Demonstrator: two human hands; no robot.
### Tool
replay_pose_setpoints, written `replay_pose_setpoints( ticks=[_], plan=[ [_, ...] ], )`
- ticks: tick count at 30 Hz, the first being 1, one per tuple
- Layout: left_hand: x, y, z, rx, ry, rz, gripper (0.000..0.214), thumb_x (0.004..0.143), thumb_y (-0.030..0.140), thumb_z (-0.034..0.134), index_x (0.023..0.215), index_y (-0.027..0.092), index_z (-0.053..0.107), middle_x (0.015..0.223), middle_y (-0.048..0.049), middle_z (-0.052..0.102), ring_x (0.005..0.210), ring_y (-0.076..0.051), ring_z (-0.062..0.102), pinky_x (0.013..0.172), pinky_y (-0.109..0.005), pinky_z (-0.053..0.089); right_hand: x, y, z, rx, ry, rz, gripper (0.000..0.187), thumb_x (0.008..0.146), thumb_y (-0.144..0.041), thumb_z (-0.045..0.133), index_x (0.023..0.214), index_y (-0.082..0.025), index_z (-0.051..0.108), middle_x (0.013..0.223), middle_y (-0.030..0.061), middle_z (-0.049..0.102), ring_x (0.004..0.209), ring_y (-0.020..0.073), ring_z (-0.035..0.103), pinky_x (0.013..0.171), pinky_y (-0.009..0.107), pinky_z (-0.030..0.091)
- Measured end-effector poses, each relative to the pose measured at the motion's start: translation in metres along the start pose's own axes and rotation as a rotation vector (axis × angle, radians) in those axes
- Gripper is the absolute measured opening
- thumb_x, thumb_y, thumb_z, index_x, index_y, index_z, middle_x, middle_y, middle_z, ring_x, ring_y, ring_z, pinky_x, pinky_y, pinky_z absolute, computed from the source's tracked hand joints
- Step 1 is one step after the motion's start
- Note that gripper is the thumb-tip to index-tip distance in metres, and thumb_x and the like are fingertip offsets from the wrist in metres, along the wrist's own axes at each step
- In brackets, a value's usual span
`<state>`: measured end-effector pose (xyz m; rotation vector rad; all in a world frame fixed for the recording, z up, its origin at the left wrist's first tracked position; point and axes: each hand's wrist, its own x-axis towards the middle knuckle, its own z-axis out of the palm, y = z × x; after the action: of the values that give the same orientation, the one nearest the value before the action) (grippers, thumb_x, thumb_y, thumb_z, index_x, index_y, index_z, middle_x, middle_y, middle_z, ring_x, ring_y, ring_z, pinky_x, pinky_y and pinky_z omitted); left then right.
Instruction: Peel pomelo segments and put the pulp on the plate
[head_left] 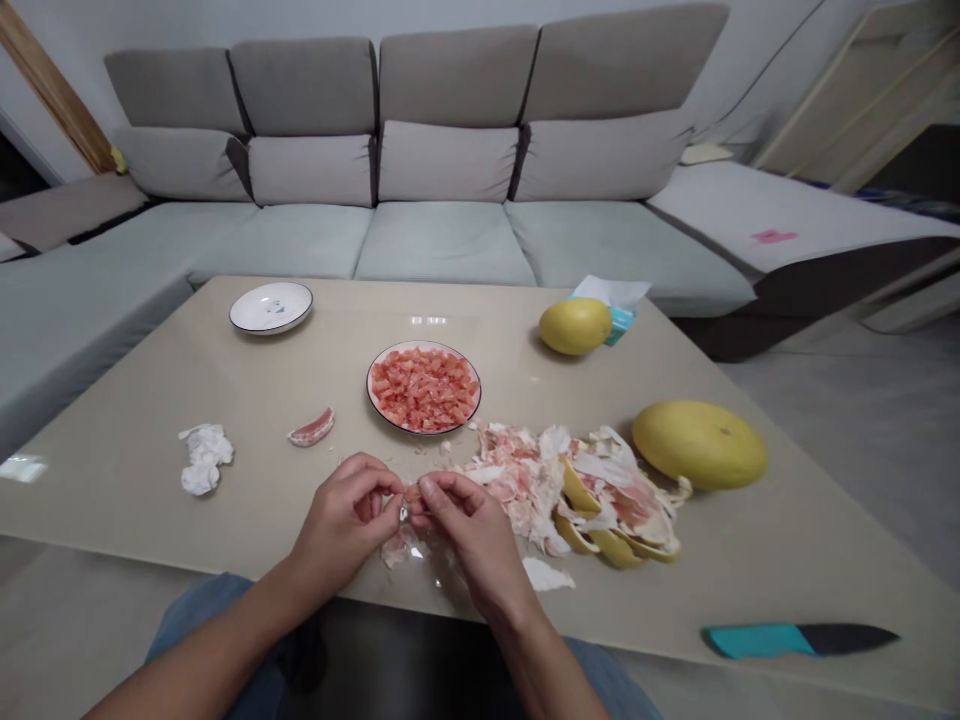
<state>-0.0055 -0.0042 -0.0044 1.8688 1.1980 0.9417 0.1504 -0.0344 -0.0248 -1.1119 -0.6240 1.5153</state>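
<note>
Close together over the table's near edge, my left hand and my right hand pinch a small piece of pomelo flesh between their fingertips. The fingers of both are closed, and much of the piece is covered by them. Just beyond stands a plate heaped with peeled pink pomelo pulp. To its left lies a pomelo segment with pale skin on it. A scrap of membrane is on the table below my fingers. Beside my right hand spreads a pile of membranes and yellow peel.
Two whole pomelos, one near and one far, sit on the right, the far one against a tissue pack. A teal-handled knife lies by the right front edge. Crumpled tissue and a white plate are on the left.
</note>
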Motion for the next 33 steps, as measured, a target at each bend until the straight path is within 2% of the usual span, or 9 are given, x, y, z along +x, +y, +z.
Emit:
replay_pose_setpoints(
  ticks=[10, 18, 29, 33],
  plan=[
    [-0.0030, -0.0029, 0.0019, 0.098, -0.017, 0.102, 0.012, 0.078, 0.009, 0.057, 0.080, 0.019, 0.064, 0.083, -0.0018, 0.058, 0.061, -0.011, 0.051, 0.056, -0.022, 0.042, 0.0036, 0.0057, 0.0001, 0.211, -0.009, 0.073, 0.032, 0.065, -0.040, 0.086, 0.076, -0.013, 0.072, 0.069, 0.0011, 0.070, 0.061, 0.0074, 0.062, 0.062, 0.016, 0.055],
    [-0.0033, -0.0019, 0.0012, 0.033, -0.034, 0.090, 0.011, 0.079, 0.009, 0.057, 0.079, 0.018, 0.064, 0.082, -0.0022, 0.057, 0.061, -0.010, 0.051, 0.056, -0.021, 0.043, 0.0038, 0.0008, -0.0004, 0.292, 0.001, 0.113, 0.030, 0.063, -0.036, 0.088, 0.075, -0.013, 0.073, 0.072, 0.0015, 0.071, 0.062, 0.0071, 0.063, 0.062, 0.015, 0.057],
    [-0.0024, -0.0065, 0.0039, 0.050, -0.155, 0.075, 0.010, 0.077, 0.009, 0.059, 0.077, 0.017, 0.064, 0.082, -0.0017, 0.057, 0.058, -0.009, 0.048, 0.054, -0.020, 0.041, 0.0078, 0.0061, -0.0025, 0.490, -0.072, 0.216, 0.029, 0.062, -0.033, 0.089, 0.072, -0.012, 0.072, 0.059, -0.0022, 0.065, 0.051, 0.0039, 0.059, 0.055, 0.012, 0.055],
    [-0.0011, -0.0052, 0.0020, 0.029, -0.165, 0.039, 0.009, 0.082, 0.016, 0.060, 0.082, 0.017, 0.069, 0.084, -0.0033, 0.059, 0.061, -0.010, 0.050, 0.056, -0.022, 0.041, 0.0086, 0.0051, -0.0037, 0.503, -0.059, 0.201, 0.030, 0.061, -0.032, 0.089, 0.075, -0.012, 0.072, 0.061, -0.0026, 0.064, 0.052, 0.0034, 0.059, 0.055, 0.010, 0.055]
  ],
)
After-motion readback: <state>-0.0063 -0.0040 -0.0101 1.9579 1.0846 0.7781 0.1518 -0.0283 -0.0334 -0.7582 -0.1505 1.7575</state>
